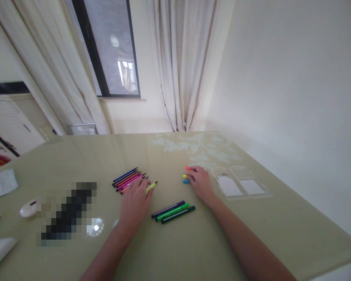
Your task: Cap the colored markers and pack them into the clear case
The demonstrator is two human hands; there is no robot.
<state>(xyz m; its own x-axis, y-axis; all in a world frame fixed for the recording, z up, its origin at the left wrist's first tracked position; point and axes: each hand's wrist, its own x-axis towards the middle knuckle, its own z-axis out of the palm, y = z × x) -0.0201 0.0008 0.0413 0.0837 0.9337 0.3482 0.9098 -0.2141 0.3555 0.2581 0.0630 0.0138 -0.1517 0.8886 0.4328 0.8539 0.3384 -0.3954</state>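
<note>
My left hand (137, 199) is closed, with a yellow marker (151, 188) pinched by the thumb side, its dark tip pointing up and right. Just beyond and partly under these fingers lies a slanted row of markers (125, 179) in blue, red, pink and orange. My right hand (200, 181) curls over three short bright pieces that look like marker ends: orange (188, 168), yellow (185, 176) and blue (186, 182). The rest of them is hidden under the palm. Between my forearms lie a purple marker (168, 209), a light green marker (172, 212) and a dark green marker (178, 215).
An open clear plastic case (242, 183) with white inserts lies right of my right hand. On the left are a blurred-out dark object (68, 214), a white mouse (28, 208) and a pale cloth or paper (1, 184). A wall borders the table's right edge.
</note>
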